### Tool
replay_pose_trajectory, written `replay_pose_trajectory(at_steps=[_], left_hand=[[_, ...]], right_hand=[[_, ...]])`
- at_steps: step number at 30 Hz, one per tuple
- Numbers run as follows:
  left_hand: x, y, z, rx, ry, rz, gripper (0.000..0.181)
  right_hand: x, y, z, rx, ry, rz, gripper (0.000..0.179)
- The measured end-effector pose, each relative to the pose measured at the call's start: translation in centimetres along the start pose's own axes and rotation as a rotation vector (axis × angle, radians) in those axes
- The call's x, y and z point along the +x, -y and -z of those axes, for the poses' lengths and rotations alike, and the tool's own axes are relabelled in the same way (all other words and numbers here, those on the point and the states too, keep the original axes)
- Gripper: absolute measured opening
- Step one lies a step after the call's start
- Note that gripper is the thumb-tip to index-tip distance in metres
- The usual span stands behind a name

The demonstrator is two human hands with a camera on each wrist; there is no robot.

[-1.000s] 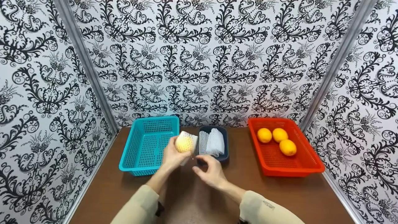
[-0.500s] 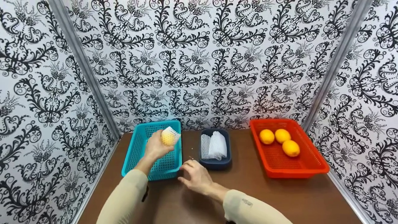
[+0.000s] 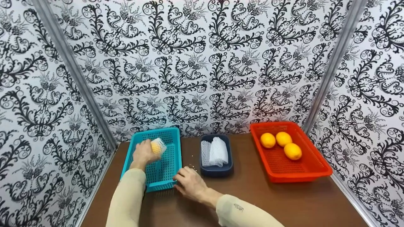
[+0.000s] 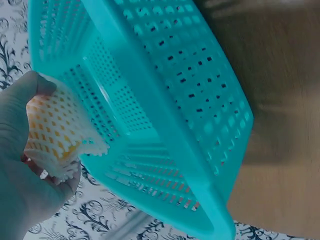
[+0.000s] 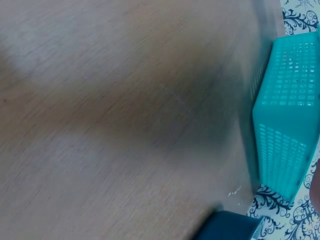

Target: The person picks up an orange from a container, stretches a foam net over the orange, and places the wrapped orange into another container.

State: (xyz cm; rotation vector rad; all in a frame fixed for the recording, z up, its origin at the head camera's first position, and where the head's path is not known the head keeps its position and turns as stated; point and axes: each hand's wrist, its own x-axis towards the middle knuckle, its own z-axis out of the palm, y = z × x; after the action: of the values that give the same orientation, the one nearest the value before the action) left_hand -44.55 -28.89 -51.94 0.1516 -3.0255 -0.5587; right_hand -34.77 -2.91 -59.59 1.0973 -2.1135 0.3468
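My left hand (image 3: 144, 153) is over the teal basket (image 3: 160, 186) and grips an orange (image 4: 50, 127) wrapped in a white foam net (image 4: 75, 116). In the left wrist view, thumb and fingers curl round the netted fruit, and a loose end of the net sticks out beyond it. My right hand (image 3: 190, 185) is low over the table beside the basket's front right corner, its fingers loosely bent and holding nothing, fingertips right at the rim. Only a sliver of that hand shows at the edge of the right wrist view.
A dark blue box (image 3: 217, 172) holding folded white foam nets (image 3: 218, 151) stands in the middle. To the right, a red basket (image 3: 300, 176) contains three oranges (image 3: 293, 151). Small white crumbs (image 3: 193, 167) lie on the brown table (image 3: 246, 192). Patterned walls (image 3: 195, 63) enclose the back and sides.
My left hand has carried the netted orange leftward from beside the blue box and down into the teal basket's area. The right hand has moved left to that basket's front corner.
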Motion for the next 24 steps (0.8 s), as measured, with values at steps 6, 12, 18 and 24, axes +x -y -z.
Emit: replay_pose_trajectory(at_steps=[6, 12, 18, 24], left_hand=[[1.5, 1.5, -0.2, 0.011, 0.076, -0.016, 0.087], [2.0, 2.1, -1.1, 0.022, 0.164, 0.007, 0.087], [2.5, 1.9, -2.0, 0.028, 0.211, 0.000, 0.088], [2.6, 2.0, -3.3, 0.044, 0.225, -0.014, 0.078]], right_hand=[[0.1, -0.2, -0.4, 0.010, 0.015, 0.026, 0.022], [0.2, -0.2, -0.7, 0.017, -0.004, 0.075, 0.017], [0.3, -0.5, -1.0, 0.004, -0.043, 0.083, 0.011], [0.2, -0.6, -1.3, 0.000, -0.023, 0.065, 0.006]])
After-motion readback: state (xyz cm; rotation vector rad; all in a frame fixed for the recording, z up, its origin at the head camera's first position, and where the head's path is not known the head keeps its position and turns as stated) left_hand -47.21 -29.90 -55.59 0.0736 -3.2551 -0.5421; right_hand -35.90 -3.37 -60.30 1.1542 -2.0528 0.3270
